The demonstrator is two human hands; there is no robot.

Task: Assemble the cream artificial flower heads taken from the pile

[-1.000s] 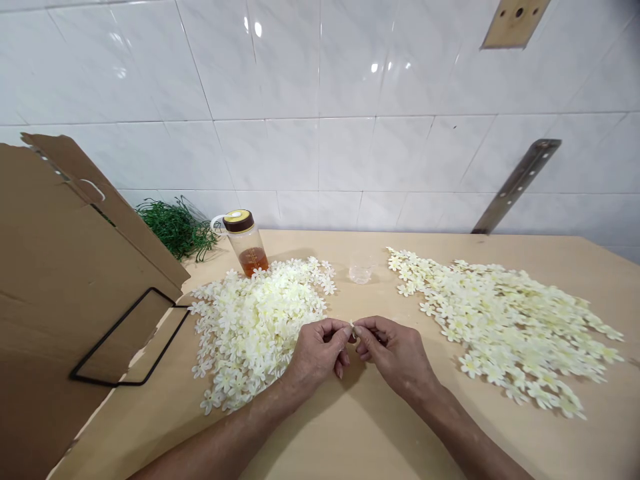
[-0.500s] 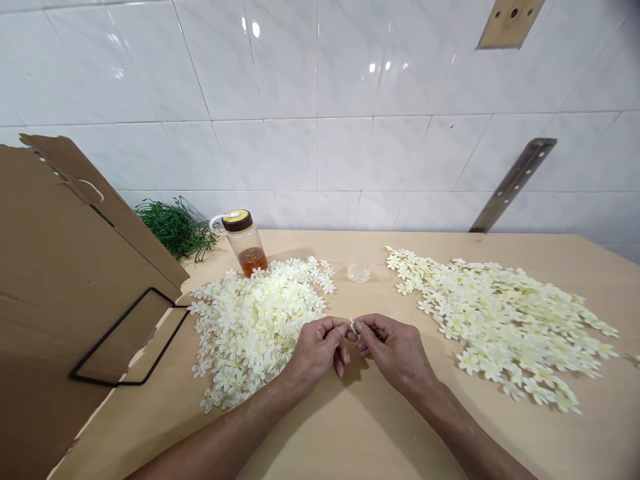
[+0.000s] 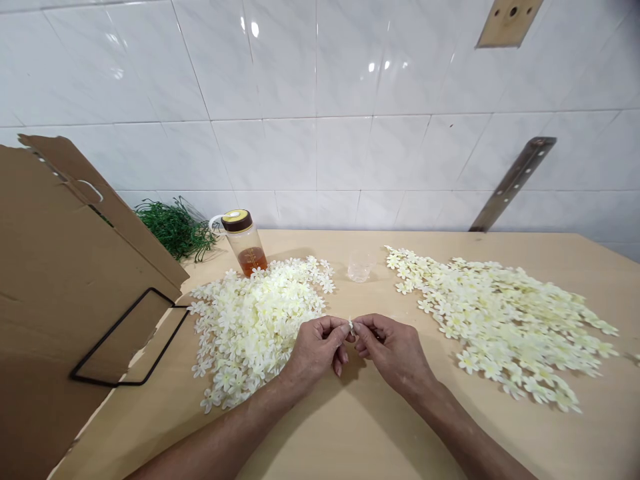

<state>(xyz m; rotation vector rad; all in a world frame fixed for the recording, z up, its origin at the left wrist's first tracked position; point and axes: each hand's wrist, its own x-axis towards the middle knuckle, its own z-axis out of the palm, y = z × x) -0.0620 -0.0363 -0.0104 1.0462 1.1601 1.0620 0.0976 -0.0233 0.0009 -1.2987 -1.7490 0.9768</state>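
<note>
My left hand (image 3: 320,343) and my right hand (image 3: 387,343) meet at their fingertips over the middle of the table. Between them they pinch a small artificial flower (image 3: 351,327), mostly covered by the thumbs and forefingers. A heaped pile of cream-white artificial flowers (image 3: 260,320) lies beside my left hand, partly behind that wrist. To the right of my right hand, more of these flowers are spread in a flatter layer (image 3: 500,320). A small clear cup (image 3: 359,269) stands just beyond my fingers.
A bottle with amber liquid (image 3: 245,247) stands behind the left pile, near a bundle of green stems (image 3: 175,227). At the left a cardboard box (image 3: 75,280) leans in, with a black wire frame (image 3: 150,340) against it. A metal bracket (image 3: 515,183) is fixed to the tiled wall.
My fingertips have shifted slightly around the small flower, and a bit more of it shows between them. The piles, bottle and cup stay where they were.
</note>
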